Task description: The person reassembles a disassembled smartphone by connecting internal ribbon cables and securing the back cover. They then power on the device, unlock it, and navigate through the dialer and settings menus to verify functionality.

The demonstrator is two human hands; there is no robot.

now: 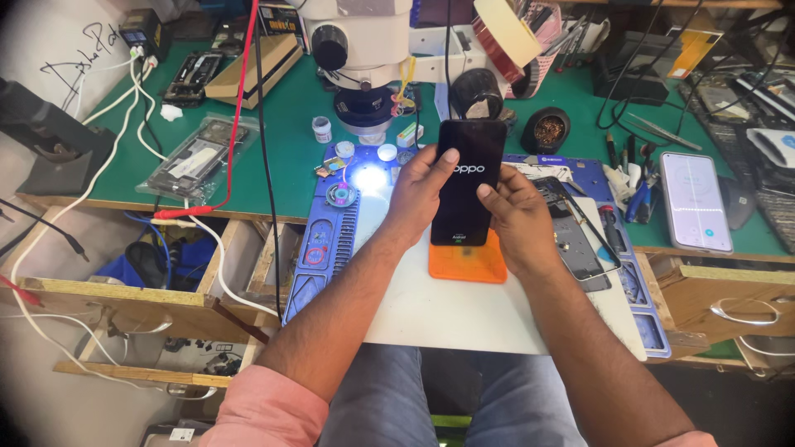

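Both hands hold a black smartphone (469, 178) upright over the white mat; its dark screen shows a white logo. My left hand (419, 192) grips the phone's left edge, thumb near the top of the screen. Along the right edge, my right hand (515, 217) has its thumb resting on the screen. An orange pad (466, 265) lies on the white mat just below the phone.
A microscope (364, 50) stands behind, its light shining on a blue repair mat (331, 240). A second phone (696, 201) with a lit screen lies at right, near tweezers (662, 131) and tools. An opened phone (580, 236) lies under my right hand. Cables and open wooden drawers fill the left.
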